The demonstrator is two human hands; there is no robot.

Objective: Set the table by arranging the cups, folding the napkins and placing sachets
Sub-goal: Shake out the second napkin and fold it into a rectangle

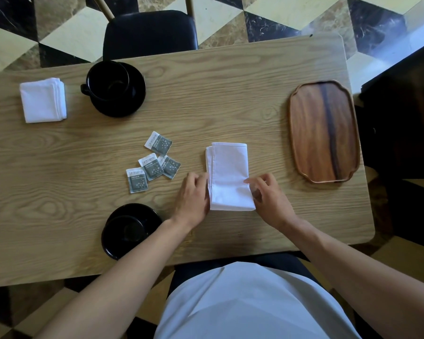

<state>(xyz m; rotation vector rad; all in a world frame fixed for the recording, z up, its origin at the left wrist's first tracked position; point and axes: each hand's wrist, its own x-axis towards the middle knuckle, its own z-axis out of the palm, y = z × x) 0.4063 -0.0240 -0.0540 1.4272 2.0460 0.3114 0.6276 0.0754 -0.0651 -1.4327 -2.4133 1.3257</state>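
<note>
Centrally on the pale wood-grain counter [230,94] lies a white cloth napkin [229,177], folded into a long, soft rectangle with layered edges showing along its left side; the left hand [194,199] rests against that edge with fingers curled, and the right hand [269,196] pinches the right edge between thumb and fingertips. Left of it four grey-and-white paper sachets [154,165] lie loosely scattered, some overlapping, between two glossy black cups on saucers, one far [115,89] and one near [130,231]. A square-folded napkin [43,100] sits at the far left, a rounded dark wooden tray [324,130] near the right edge, with bare counter between.
</note>
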